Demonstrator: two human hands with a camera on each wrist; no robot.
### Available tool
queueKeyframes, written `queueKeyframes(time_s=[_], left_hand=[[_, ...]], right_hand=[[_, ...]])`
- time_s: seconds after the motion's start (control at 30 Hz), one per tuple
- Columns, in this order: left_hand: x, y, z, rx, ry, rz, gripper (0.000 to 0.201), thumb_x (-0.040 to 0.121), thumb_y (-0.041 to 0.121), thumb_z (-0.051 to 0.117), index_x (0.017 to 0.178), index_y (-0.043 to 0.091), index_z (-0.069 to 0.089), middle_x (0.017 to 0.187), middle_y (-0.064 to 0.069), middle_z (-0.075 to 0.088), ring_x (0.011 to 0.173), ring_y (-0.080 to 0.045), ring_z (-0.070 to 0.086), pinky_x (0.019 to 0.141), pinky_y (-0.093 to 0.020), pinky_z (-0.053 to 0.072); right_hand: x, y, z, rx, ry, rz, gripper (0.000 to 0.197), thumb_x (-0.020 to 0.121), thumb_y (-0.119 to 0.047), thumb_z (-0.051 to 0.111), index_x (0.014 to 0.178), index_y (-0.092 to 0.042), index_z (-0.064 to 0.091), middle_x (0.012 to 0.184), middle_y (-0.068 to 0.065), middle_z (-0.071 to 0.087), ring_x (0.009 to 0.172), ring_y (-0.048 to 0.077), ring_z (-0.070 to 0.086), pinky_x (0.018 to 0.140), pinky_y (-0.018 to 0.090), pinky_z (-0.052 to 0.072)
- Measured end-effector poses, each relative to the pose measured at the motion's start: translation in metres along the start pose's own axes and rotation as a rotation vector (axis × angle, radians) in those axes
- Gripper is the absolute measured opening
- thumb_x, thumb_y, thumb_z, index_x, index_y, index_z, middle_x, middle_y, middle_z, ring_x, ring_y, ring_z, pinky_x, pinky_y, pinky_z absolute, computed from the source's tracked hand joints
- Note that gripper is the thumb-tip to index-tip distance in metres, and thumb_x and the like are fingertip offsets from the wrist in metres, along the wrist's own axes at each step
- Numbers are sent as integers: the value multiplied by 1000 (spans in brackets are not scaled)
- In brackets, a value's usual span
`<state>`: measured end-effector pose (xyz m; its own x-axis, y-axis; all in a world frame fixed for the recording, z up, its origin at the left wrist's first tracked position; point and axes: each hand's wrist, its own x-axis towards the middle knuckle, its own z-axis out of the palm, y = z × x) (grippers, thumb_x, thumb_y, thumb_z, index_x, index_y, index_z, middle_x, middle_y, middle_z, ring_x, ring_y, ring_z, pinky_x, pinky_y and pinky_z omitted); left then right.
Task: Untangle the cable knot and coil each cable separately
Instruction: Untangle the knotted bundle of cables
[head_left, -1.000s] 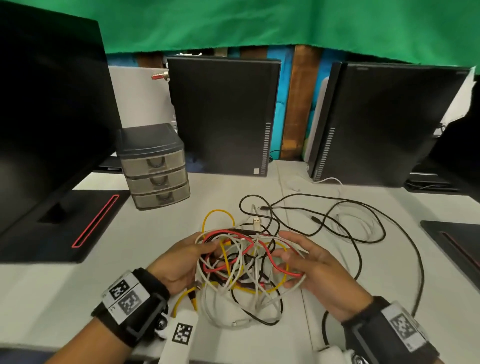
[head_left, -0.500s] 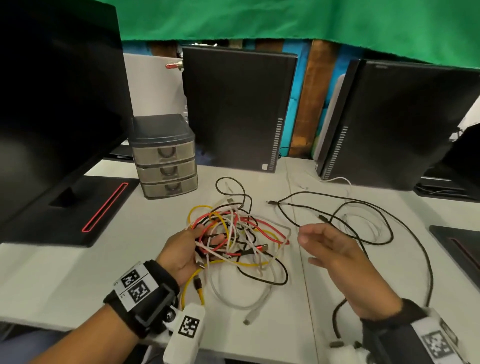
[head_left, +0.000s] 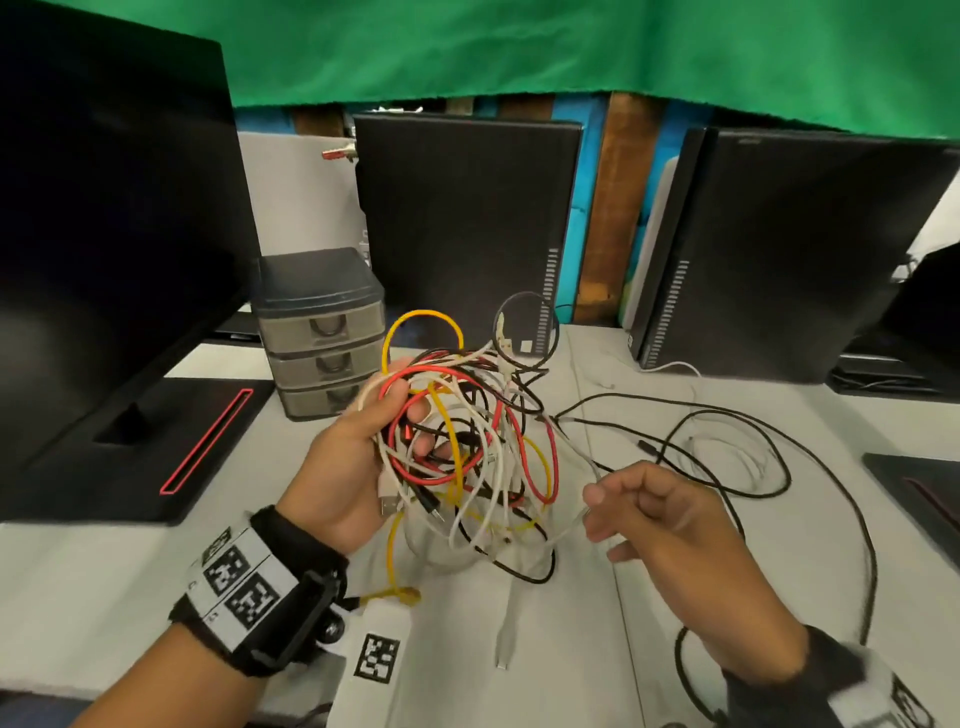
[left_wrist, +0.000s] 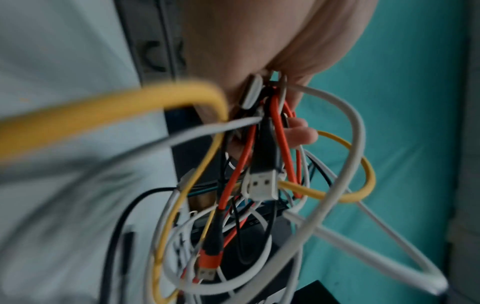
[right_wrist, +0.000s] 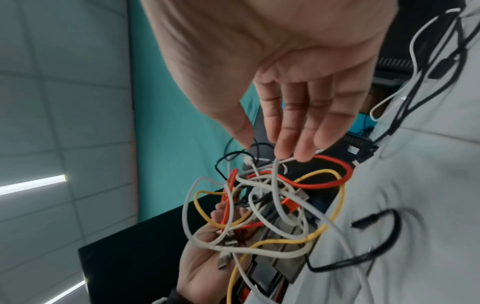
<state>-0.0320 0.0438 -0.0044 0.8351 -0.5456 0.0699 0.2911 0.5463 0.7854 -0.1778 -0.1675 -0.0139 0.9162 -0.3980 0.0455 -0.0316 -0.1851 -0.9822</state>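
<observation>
An office or computer lab: black desktop computer towers (head_left: 467, 234) stand mid-frame on a white desk (head_left: 597, 649), a black monitor (head_left: 104, 234) fills the upper left.

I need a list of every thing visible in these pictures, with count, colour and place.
cable knot: one; white, red, yellow, black cables; lifted above table, in left hand
loose black cable: one, black, on table at right
loose white cable: one, white, inside the black loops
drawer unit: one, grey, three drawers, behind knot
computer towers: two, black, at back
monitor: one, black, far left
table: one, white
green cloth: one, above
left hand: grips knot
right hand: pinches a white strand
</observation>
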Motion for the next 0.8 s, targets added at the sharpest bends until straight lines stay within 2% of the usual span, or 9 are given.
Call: queueKeyframes(time_s=[0.07,0.17,0.23,0.3,0.37,0.5,0.6,0.7,0.8], left_hand=[[2,15,16,-22,-71,53,27,102,22,41,125,22,56,70,0,43,48,-11,43,65,-32,45],[5,30,38,-47,-62,110,29,95,25,47,120,22,61,62,2,37,41,-8,36,47,-22,42],[4,34,45,-45,-45,130,31,86,28,57,114,23,67,58,3,36,39,-6,32,40,-17,38],[2,35,49,-42,-64,128,44,74,32,73,116,23,68,55,6,35,38,-4,31,40,-15,34],[-1,33,50,-53,-84,114,59,65,35,83,120,20,66,52,7,33,36,-3,30,43,-14,37],[-7,21,47,-98,-120,33,65,57,36,91,114,15,69,52,5,33,35,-6,31,42,-19,43],[-10,13,48,-42,-148,-8,74,63,32,86,129,10,62,59,1,37,41,-9,31,54,-22,37],[-13,10,55,1,-172,-15,62,72,24,70,131,10,61,71,-5,46,52,-13,39,51,-23,39],[-18,8,61,-24,-236,-31,55,83,11,50,138,9,54,90,-12,57,68,-20,52,63,-29,49]], right_hand=[[-2,-10,-6,23,20,-52,8,87,-17,71,87,-9,71,76,9,74,77,20,70,68,31,54],[-6,-26,-14,50,40,-132,9,84,-20,72,86,-11,71,76,8,73,79,23,70,66,29,54],[-8,-33,-18,66,70,-178,16,74,-32,74,82,-18,73,78,7,73,81,24,69,64,29,55],[-8,-38,-22,76,116,-219,14,71,-35,75,82,-27,75,81,3,73,83,22,69,65,30,55],[-7,-42,-25,94,149,-263,11,77,-27,76,85,-33,74,85,0,74,86,22,69,67,32,55],[-8,-46,-31,72,171,-304,15,82,-20,74,89,-33,75,90,-3,75,87,16,70,71,36,57],[-12,-44,-31,62,140,-307,19,77,-27,74,93,-37,74,95,-5,75,90,16,71,71,37,58],[-18,-43,-29,50,211,-357,29,69,-36,72,98,-40,71,98,-7,74,90,13,70,73,37,59],[-25,-45,-24,35,285,-416,22,75,-30,74,95,-39,71,98,-10,73,93,9,67,71,24,56]])
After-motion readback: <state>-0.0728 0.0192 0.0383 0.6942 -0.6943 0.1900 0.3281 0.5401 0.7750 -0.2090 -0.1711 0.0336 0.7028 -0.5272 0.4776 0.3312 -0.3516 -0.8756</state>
